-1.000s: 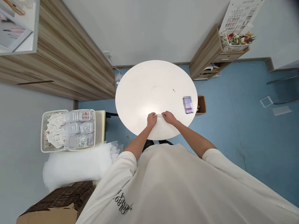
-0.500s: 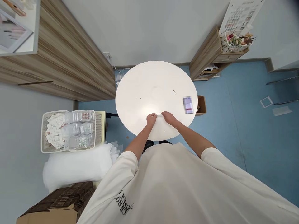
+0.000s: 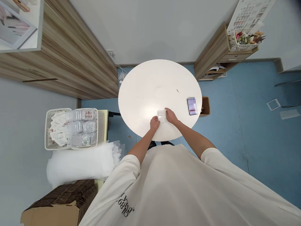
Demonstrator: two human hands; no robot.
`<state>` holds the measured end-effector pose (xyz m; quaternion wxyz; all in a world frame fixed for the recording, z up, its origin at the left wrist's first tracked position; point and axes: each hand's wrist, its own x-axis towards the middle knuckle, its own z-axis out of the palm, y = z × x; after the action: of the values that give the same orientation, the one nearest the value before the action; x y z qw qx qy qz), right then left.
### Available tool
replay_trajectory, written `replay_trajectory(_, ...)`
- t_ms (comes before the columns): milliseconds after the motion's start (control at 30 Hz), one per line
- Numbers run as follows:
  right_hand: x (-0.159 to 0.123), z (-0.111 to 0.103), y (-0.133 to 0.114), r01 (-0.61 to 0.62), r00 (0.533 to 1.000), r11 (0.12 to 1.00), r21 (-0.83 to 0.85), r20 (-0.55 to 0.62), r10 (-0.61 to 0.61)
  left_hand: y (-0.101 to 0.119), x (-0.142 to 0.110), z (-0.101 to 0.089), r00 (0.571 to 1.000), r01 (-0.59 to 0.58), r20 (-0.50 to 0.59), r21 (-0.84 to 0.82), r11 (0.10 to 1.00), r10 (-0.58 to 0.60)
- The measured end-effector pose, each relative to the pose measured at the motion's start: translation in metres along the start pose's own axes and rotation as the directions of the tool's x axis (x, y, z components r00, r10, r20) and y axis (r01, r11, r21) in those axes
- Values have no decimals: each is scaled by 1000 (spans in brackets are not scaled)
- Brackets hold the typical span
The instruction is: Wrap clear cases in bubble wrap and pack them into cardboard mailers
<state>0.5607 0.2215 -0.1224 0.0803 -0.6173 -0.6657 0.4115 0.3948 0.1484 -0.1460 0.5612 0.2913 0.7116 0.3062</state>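
Observation:
Between my two hands is a small clear plastic box, with two panels showing as if it is unfolded. My left hand grips its left edge with bent fingers. On the opposite side, my right hand pinches the right edge near the upper corner. Both hands are over the near part of the white round table. Fine detail of the box is hard to make out against the white top.
A phone-like blurred item lies at the table's right. To the left are white baskets with clear boxes and cards, a white foam-like stack and folded cardboard. An open carton stands on the floor at right.
The clear box appeared as a thin strip between my hands and now shows two panels. My left hand is slightly lower, my right slightly higher. The whole view has shifted a little.

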Motion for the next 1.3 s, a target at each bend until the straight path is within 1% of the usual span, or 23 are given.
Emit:
replay_trajectory(100, 1, 6, 2, -41, 998, 996, 76, 49, 38, 0, 1, -1, 1000, 21, 16, -34, 999, -21)
replay_trajectory(200, -3, 10, 7, -89, 993, 990, 113, 89, 79, 3, 0, -2, 999, 23, 33, -35, 999, -22)
replay_trajectory(367, -24, 16, 20, -139, 990, 980, 143, 51, 133, 7, -8, -3, 999, 44, 14, 67, 997, -45)
replay_trajectory(467, -40, 21, 25, -126, 992, 976, 176, 32, 122, 6, -14, -1, 998, 27, 44, 124, 992, -33)
replay_trajectory(567, -47, 24, 24, -118, 993, 971, 209, 26, 115, 7, -15, 1, 997, -4, 75, 133, 991, -6)
replay_trajectory(833, -38, 15, 16, -130, 991, 964, 231, 58, 120, 23, 1, 1, 994, -30, 104, 131, 991, 16)
replay_trajectory(967, -40, 12, 16, -130, 990, 971, 201, 86, 114, 23, 1, -2, 991, -32, 131, 164, 986, 11)
replay_trajectory(1067, -43, 10, 17, -141, 988, 972, 189, 93, 125, 21, -4, -6, 991, -41, 131, 191, 981, 16)
replay_trajectory(1200, -47, 2, 20, -141, 989, 972, 190, 60, 132, 24, -13, -18, 995, -57, 97, 201, 978, 38)
replay_trajectory(1300, -48, -7, 20, -71, 997, 980, 183, 18, 69, 30, -23, -34, 996, -85, 53, 187, 979, 77)
